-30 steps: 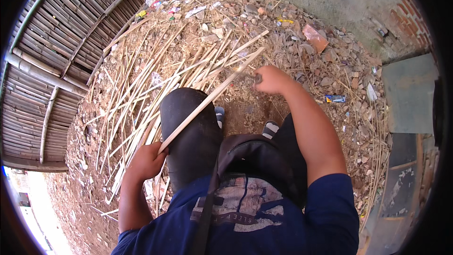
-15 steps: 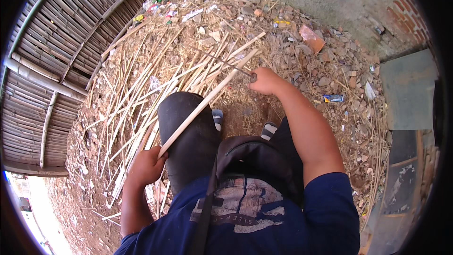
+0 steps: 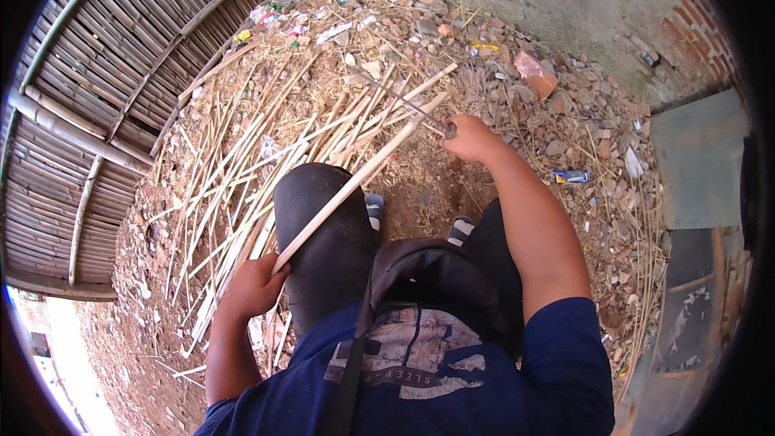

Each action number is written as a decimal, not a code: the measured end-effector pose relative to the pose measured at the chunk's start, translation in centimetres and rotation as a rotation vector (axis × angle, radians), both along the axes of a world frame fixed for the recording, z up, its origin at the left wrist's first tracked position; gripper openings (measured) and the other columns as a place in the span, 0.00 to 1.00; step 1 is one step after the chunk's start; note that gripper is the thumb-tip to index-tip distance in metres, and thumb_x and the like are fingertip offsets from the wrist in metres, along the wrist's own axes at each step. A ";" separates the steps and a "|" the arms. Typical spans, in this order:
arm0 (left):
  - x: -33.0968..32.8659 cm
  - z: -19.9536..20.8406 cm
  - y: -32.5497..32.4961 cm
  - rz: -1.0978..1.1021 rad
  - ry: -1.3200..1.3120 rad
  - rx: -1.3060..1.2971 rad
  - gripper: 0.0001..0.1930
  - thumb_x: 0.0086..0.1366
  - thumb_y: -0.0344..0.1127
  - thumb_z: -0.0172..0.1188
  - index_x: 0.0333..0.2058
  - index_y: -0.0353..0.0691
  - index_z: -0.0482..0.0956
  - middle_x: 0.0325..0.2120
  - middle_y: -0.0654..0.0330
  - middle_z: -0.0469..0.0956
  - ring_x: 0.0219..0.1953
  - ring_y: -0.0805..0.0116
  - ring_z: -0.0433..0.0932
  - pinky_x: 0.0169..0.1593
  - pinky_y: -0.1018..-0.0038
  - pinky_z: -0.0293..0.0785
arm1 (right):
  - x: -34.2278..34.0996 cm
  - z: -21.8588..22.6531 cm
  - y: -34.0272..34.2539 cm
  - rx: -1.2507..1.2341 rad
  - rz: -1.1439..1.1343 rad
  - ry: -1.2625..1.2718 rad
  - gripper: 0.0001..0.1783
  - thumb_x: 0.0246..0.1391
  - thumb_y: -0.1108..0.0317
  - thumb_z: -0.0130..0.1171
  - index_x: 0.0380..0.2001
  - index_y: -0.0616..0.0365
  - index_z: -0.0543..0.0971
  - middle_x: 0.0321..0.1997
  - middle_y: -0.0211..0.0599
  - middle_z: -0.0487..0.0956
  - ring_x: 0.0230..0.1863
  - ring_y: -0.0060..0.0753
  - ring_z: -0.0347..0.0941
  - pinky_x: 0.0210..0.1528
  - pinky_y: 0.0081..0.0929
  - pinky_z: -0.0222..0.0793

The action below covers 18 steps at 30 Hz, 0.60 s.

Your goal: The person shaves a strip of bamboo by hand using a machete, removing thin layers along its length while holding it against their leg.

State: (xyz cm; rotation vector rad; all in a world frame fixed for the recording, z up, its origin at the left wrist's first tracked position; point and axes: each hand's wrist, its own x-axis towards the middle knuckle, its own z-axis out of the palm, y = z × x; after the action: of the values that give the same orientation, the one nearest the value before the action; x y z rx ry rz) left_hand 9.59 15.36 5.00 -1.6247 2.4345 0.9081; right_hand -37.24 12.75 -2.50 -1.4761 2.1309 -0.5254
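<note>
My left hand [image 3: 255, 284] is closed around the near end of a long pale bamboo strip [image 3: 343, 194]. The strip slants up and away to the right, across my left knee [image 3: 311, 194]. In my closed right hand [image 3: 470, 139] is the handle of a long, thin-bladed knife [image 3: 401, 101]. Its blade points up and to the left, crossing the strip near its far end; whether the two touch I cannot tell. Beyond and left of my knee, many loose bamboo strips [image 3: 234, 169] lie heaped on the ground.
A bamboo-pole wall [image 3: 113, 40] stands on the left. Behind the rubble [image 3: 557, 125] runs a plastered brick wall [image 3: 500, 0], with grey panels [image 3: 698, 161] at right. A broken brick [image 3: 535, 74] and litter lie about. My bag [image 3: 436, 274] rests at my lap.
My right hand and the knife have shifted a little to the right, away from the strip's middle. My left hand keeps its hold on the strip. The view has tilted slightly.
</note>
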 end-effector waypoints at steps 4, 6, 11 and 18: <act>0.0 0.5 0.0 -0.007 -0.027 0.016 0.15 0.70 0.43 0.57 0.33 0.34 0.78 0.27 0.41 0.79 0.34 0.39 0.79 0.38 0.53 0.71 | 3.1 2.5 0.2 0.077 0.164 0.018 0.21 0.49 0.63 0.63 0.47 0.60 0.83 0.38 0.52 0.84 0.39 0.47 0.83 0.45 0.42 0.78; 0.2 0.1 0.1 -0.002 0.005 -0.003 0.15 0.70 0.43 0.57 0.33 0.34 0.78 0.27 0.41 0.79 0.34 0.39 0.79 0.38 0.53 0.71 | 5.3 2.4 0.4 0.015 0.285 0.088 0.17 0.49 0.62 0.64 0.42 0.57 0.84 0.35 0.50 0.83 0.37 0.48 0.82 0.43 0.43 0.77; -0.7 -0.7 0.1 0.008 -0.045 -0.041 0.15 0.70 0.43 0.56 0.33 0.34 0.78 0.27 0.40 0.80 0.35 0.37 0.79 0.39 0.50 0.72 | 0.3 -3.6 -1.1 0.021 0.097 -0.101 0.21 0.50 0.60 0.66 0.44 0.62 0.82 0.32 0.48 0.84 0.32 0.43 0.82 0.42 0.42 0.78; -0.1 0.3 0.0 -0.034 -0.094 -0.067 0.15 0.69 0.43 0.58 0.34 0.35 0.79 0.28 0.41 0.80 0.35 0.38 0.79 0.40 0.52 0.73 | 1.9 0.3 -0.1 0.081 0.016 -0.067 0.29 0.47 0.59 0.66 0.51 0.63 0.81 0.46 0.54 0.83 0.48 0.50 0.81 0.52 0.40 0.76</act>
State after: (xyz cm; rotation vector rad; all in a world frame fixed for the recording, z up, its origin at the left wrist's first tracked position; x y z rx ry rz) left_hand 9.53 15.39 5.29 -1.6033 2.4461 0.7354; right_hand -35.34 12.66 -2.16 -1.4106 2.0625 -0.4706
